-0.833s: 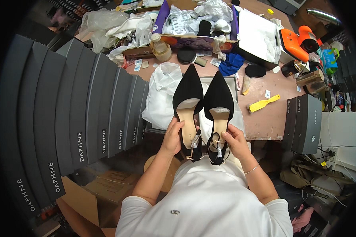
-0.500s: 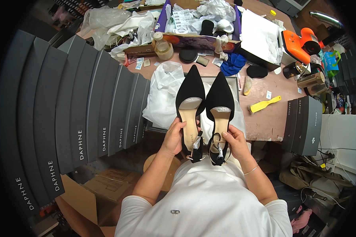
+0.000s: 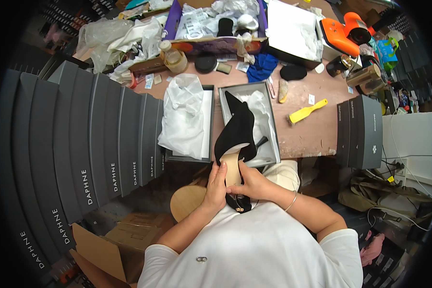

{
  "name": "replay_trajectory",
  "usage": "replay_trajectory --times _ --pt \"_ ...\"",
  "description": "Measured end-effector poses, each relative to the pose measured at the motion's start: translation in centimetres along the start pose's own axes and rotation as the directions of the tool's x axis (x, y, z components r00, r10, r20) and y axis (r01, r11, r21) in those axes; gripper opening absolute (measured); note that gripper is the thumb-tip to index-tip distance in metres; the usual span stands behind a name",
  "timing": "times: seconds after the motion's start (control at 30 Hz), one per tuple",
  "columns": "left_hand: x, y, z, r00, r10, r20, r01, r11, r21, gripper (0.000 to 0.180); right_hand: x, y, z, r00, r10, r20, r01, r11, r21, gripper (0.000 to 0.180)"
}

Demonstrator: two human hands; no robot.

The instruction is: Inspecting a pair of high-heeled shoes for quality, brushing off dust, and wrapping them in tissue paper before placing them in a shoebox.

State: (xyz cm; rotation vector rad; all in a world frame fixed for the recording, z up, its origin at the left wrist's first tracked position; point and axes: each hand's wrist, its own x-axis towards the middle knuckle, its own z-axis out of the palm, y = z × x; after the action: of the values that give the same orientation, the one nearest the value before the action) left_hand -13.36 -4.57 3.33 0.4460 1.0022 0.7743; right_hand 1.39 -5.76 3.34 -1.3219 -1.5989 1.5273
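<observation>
Head view, and the black shoes [image 3: 237, 132], held apart moments ago, are now overlapped at the near side of the open box [image 3: 272, 126], clasped by left hand [image 3: 217, 186] and right hand [image 3: 252, 182], handled as one.

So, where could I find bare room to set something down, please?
The widest bare patch of tabletop lies in front of the yellow brush, between the right-hand open tray and the grey boxes at right. The back is crowded around the purple box.
</observation>
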Motion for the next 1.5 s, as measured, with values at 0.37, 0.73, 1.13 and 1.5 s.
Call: replay_trajectory --times 0.37,0.73,1.13,1.5 --pt "-1.6 -1.3 -0.5 0.996 -0.087 -0.005 0.086 0.991 -0.1 0.041 0.1 -0.5 -1.3 0.894 0.242 0.378 -0.148 0.954 -0.26 0.074" --pt "1.3 -0.5 -1.6 0.96 -0.188 0.205 0.183 0.982 0.043 0.042 -1.1 0.4 -2.9 0.939 0.207 0.273 -0.177 0.975 -0.133 0.063" --pt "0.8 -0.7 -1.3 0.782 -0.337 0.524 0.087 0.892 0.444 0.064 -1.4 -2.8 -3.5 0.982 -0.096 0.163 0.183 0.706 -0.684 0.095" --pt "-1.8 -2.6 -1.4 0.771 -0.433 0.466 0.257 0.883 0.393 0.089 -2.1 -2.2 -0.3 0.933 0.128 0.336 0.072 0.848 -0.524 0.067"
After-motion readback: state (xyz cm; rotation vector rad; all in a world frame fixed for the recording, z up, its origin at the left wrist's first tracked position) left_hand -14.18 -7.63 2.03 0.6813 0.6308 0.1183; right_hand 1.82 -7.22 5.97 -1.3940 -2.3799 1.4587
